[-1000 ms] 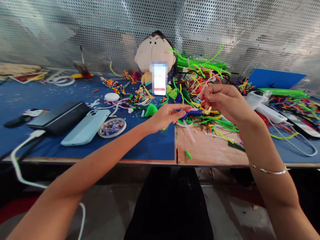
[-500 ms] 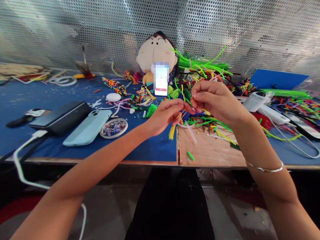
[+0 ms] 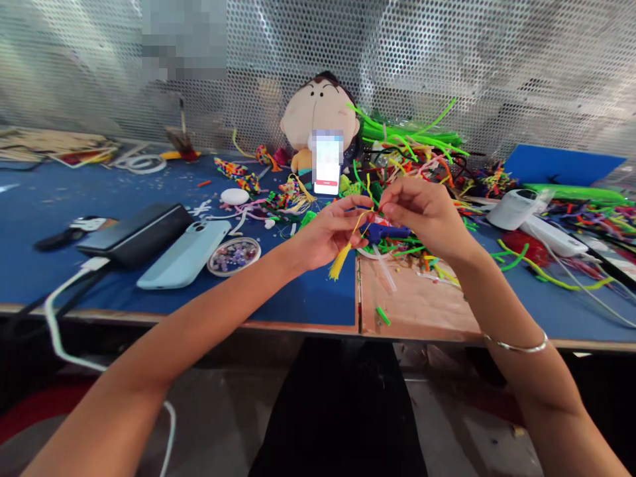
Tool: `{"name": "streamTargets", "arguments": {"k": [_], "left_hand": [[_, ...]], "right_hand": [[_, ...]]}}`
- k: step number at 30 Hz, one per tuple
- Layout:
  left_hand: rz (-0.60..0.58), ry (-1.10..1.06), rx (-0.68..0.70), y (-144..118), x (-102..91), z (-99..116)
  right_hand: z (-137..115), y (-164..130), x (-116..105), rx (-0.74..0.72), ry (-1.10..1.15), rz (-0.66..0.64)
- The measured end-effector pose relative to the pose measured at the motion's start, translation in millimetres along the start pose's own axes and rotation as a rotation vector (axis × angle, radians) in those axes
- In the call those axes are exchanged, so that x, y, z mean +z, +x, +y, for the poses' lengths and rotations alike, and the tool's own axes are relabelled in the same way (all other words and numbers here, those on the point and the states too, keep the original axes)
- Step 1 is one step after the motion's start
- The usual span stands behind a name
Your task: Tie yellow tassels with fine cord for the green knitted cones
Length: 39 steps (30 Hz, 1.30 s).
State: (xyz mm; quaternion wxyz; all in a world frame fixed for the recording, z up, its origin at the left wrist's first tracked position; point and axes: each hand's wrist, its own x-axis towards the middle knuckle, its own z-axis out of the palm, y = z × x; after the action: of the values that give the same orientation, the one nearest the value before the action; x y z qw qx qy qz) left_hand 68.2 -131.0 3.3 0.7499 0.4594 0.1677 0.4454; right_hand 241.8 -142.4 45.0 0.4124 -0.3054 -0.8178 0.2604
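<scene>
My left hand (image 3: 330, 233) is closed on a yellow tassel (image 3: 340, 262). Its cord runs up between my fingers, and the fringe dangles below them. Close beside it, my right hand (image 3: 422, 215) pinches with thumb and forefinger at the cord's upper end. A bit of thin red strand shows at those fingertips, too small to make out well. Both hands are raised over the table, fingertips almost meeting. Behind and below them lies a dark blue tool-like object (image 3: 387, 230), partly hidden by my right hand.
A lit phone (image 3: 326, 173) leans on a plush doll (image 3: 318, 119). Left are a bead dish (image 3: 212, 265), a light blue phone (image 3: 183, 258) and a black box (image 3: 134, 232) with a white cable. Green pipe cleaners (image 3: 407, 134) pile up behind; a white device (image 3: 514, 209) lies right.
The view has shifted slightly, so the table things sit lower and further right. My left hand has turned, bringing the tassel more into sight. My right hand's fingertips have come lower, beside the left.
</scene>
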Motion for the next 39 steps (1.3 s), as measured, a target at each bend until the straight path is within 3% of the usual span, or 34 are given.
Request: {"name": "streamTargets", "arguments": {"k": [10,15,20,26,31,35,39], "left_hand": [[0.034,0.088,-0.017,2,-2.4,-5],[0.010,0.109,-0.003,4,-5.3,-6],[0.010,0.171,0.068,6,-11.3,-7],[0.075,0.428,0.286,8,-14.0,-11],[0.102,0.823,0.583,10,-19.7,-12],[0.190,1.162,0.795,9,-22.6,-8],[0.256,1.354,0.973,8,-23.4,-5]], "right_hand": [[6,-6,9,0.006,-0.293,0.113],[6,-10,11,-0.072,-0.376,0.089],[9,-10,11,-0.046,-0.345,0.065],[18,-9,10,0.054,-0.257,0.052],[27,-7,9,0.067,-0.288,0.029],[31,-6,8,0.074,-0.258,-0.037],[34,-6,5,0.098,-0.143,-0.069]]}}
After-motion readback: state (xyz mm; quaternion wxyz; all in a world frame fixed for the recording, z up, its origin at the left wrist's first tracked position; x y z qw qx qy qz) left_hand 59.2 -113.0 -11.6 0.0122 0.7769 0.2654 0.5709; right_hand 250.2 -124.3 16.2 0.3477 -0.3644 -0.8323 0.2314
